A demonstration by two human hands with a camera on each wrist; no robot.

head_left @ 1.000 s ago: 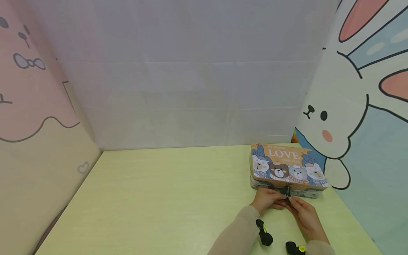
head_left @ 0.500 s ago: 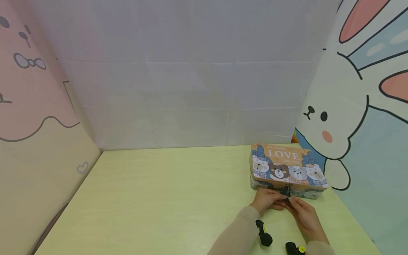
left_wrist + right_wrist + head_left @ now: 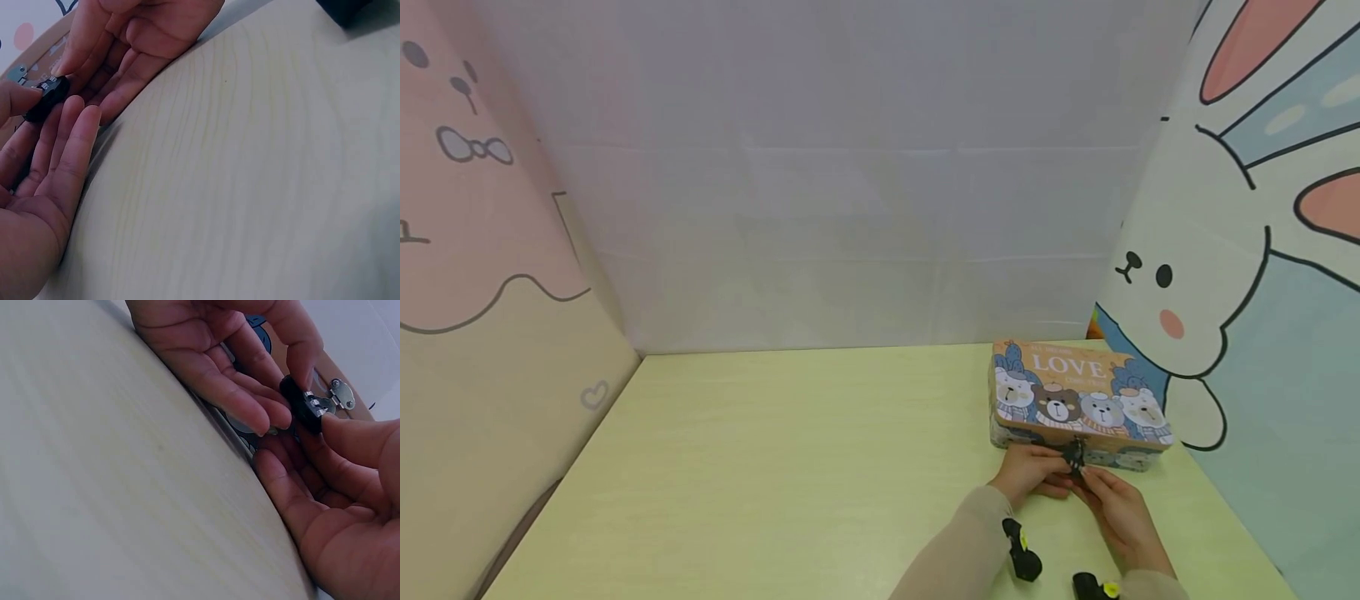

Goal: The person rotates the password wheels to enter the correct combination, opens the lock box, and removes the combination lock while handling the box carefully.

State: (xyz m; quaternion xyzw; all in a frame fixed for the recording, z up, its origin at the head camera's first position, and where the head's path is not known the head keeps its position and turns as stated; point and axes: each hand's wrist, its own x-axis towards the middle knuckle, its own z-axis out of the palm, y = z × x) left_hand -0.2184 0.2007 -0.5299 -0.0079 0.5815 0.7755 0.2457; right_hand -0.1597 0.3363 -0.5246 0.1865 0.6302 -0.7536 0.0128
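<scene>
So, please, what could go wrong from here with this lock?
The left hand and right hand both pinch the small black lock, so a slip might turn one of its silver dials by accident. If it is hooked on the metal clasp (I cannot tell), a hard tug could drag the bear-printed box: no hand presses on its top.

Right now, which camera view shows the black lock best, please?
The right wrist view: the black lock shows its silver dials most clearly there. The left wrist view shows it partly covered; the head view, only a small dark shape between left hand and right hand.
</scene>
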